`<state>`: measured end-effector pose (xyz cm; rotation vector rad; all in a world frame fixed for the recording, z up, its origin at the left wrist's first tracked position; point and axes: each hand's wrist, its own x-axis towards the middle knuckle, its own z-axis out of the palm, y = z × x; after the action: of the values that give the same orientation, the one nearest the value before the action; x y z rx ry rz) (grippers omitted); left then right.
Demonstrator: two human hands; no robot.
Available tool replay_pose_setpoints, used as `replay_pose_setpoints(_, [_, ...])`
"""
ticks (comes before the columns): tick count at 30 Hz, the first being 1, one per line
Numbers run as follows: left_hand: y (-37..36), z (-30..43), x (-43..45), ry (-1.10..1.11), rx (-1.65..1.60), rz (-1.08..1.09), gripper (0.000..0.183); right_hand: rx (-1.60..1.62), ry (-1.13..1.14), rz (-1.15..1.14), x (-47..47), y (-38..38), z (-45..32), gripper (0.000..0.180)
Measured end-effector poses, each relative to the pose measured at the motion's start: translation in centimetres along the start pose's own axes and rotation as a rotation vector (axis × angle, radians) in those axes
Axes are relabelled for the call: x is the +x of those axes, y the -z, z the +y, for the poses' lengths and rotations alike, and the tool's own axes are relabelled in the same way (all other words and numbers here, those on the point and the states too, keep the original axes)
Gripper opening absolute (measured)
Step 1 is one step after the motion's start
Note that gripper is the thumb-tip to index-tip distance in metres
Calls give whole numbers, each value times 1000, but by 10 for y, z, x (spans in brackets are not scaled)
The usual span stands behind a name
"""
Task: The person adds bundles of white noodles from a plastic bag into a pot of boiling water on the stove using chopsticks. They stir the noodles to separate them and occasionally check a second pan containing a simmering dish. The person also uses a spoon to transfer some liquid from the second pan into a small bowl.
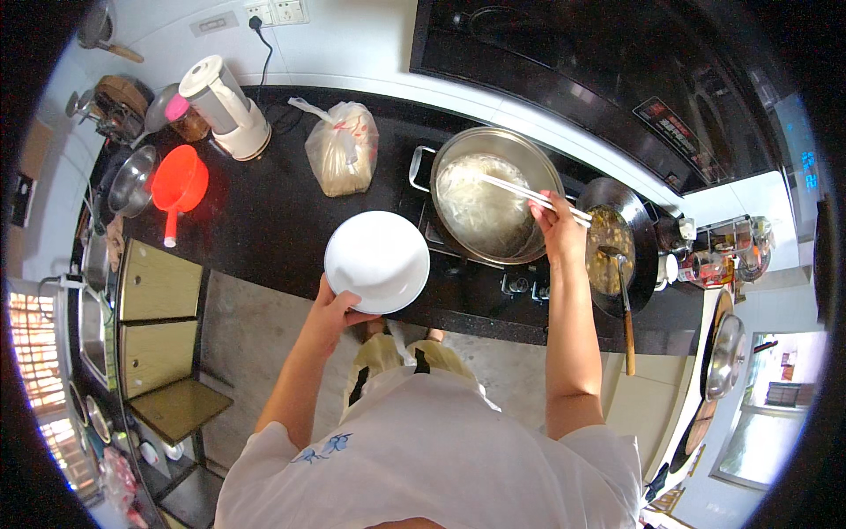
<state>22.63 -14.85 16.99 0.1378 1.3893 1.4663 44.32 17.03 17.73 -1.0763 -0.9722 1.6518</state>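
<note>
My left hand [336,312] grips the rim of a white bowl [378,261], thumb on top, over the counter's front edge. Nothing shows inside the bowl. My right hand [557,221] holds a pair of white chopsticks [522,190], whose tips reach into a large steel pot [550,157] on the stove. Pale noodles [479,188] lie in cloudy liquid in that pot. To its right stands a black wok [644,264] with yellowish food in broth [605,228], and a ladle with a wooden handle [628,337] rests in it.
A tied plastic bag [344,152] stands on the black counter [264,218]. Farther left are a white blender [228,109], a red plastic dipper [180,178] and a metal bowl [133,180]. Stove knobs [517,284] line the front. Jars and a rack [727,244] stand right of the wok.
</note>
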Motion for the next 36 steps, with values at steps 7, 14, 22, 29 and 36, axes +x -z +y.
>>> replay_pose_setpoints(7, [-13, 13, -3, -10, 8, -39, 74, 182, 11, -41, -16, 8, -28, 24])
replay_pose_setpoints(14, [-43, 38, 9, -18, 57, -204, 72, 369, 115, -6, -40, 16, -74, 23])
replay_pose_setpoints(22, [-83, 51, 27, 10, 120, -341, 68, 399, 236, -62, -84, 24, -123, 24])
replay_pose_setpoints(29, [-100, 54, 29, -9, 37, -447, 75, 431, 172, -159, -128, 45, -131, 17])
replay_pose_setpoints(36, [-105, 81, -30, -80, 99, -510, 75, 206, 83, -111, -156, 65, -131, 15])
